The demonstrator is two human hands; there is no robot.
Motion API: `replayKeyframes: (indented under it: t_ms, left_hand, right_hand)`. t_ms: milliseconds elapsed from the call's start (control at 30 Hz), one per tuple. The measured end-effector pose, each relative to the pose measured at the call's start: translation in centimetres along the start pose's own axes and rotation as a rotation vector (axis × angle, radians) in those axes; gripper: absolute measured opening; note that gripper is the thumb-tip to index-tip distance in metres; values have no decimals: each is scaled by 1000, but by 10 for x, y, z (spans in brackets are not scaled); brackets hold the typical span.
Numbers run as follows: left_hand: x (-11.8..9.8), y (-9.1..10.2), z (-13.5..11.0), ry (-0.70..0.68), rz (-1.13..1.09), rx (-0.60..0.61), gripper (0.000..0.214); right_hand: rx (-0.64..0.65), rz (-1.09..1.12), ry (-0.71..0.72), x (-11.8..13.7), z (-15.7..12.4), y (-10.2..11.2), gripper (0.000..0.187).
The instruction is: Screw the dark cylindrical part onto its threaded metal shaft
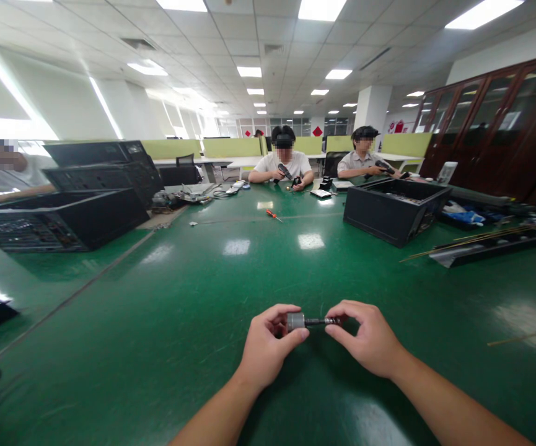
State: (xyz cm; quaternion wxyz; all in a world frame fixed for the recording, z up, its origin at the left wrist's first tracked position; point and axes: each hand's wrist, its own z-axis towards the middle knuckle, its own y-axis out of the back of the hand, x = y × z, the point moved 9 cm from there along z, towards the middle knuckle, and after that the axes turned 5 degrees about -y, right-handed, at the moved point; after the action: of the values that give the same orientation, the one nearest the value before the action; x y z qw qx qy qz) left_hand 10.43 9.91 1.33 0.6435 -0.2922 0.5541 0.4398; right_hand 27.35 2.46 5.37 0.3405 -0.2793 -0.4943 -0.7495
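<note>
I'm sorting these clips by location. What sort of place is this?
Probably an office, partly used as a workshop: yellow-green desk dividers stand in the background, glass-fronted cabinets are on the right, and open black computer cases sit on the big green table.

1 head-worn view looks forward and down across a green tabletop (202, 266), left hand (263, 348) and right hand (370, 341) close below.

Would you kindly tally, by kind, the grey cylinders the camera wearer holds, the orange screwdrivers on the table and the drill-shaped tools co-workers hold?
Grey cylinder with slim black shaft, between left hand and right hand: 1
Small orange-handled screwdriver, on the green table: 1
Dark drill-shaped tools, held by co-workers: 2
Total: 4
</note>
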Motion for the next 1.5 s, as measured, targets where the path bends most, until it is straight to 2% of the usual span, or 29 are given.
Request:
replayKeyframes:
  t_ms: [1333, 1500]
  left_hand:
    - [0, 2, 1, 49, -121, -44, 36]
    - [2, 4, 4, 73, -167, -70, 35]
  right_hand:
    - [-28, -6, 44, -3, 1, 7, 4]
    - [-65, -2, 22, -11, 4, 11, 8]
